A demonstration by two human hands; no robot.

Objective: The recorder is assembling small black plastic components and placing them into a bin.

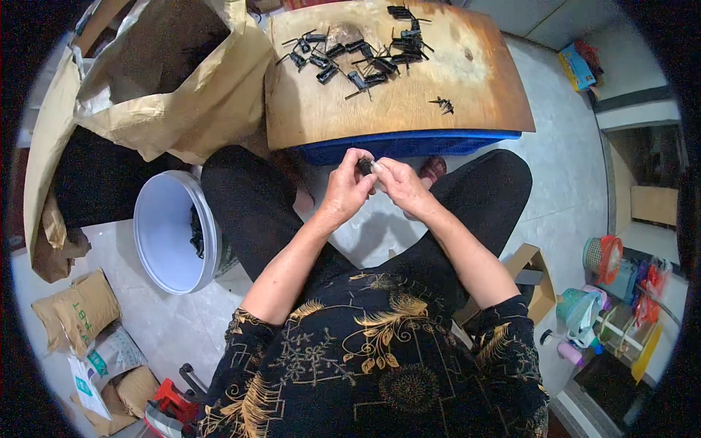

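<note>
My two hands meet between my knees, just in front of the wooden board (343,120). In the curled fingers of my left hand (343,191) is a small black part (365,166), mostly covered by the fingers. My right hand (402,184) pinches thumb and forefinger together against that part's right end; what sits between these fingertips is too small to make out. Beyond the hands, several black plastic pieces (334,50) with thin rods lie scattered on the board. A little heap of small dark pins (443,105) rests nearer its front right.
A blue crate (409,143) stands under the board. To my left are a big open paper sack (175,120) and a white bucket (164,233) with black parts inside. Filled bags (84,306) lie lower left. An open cardboard box (542,292) sits beside my right thigh.
</note>
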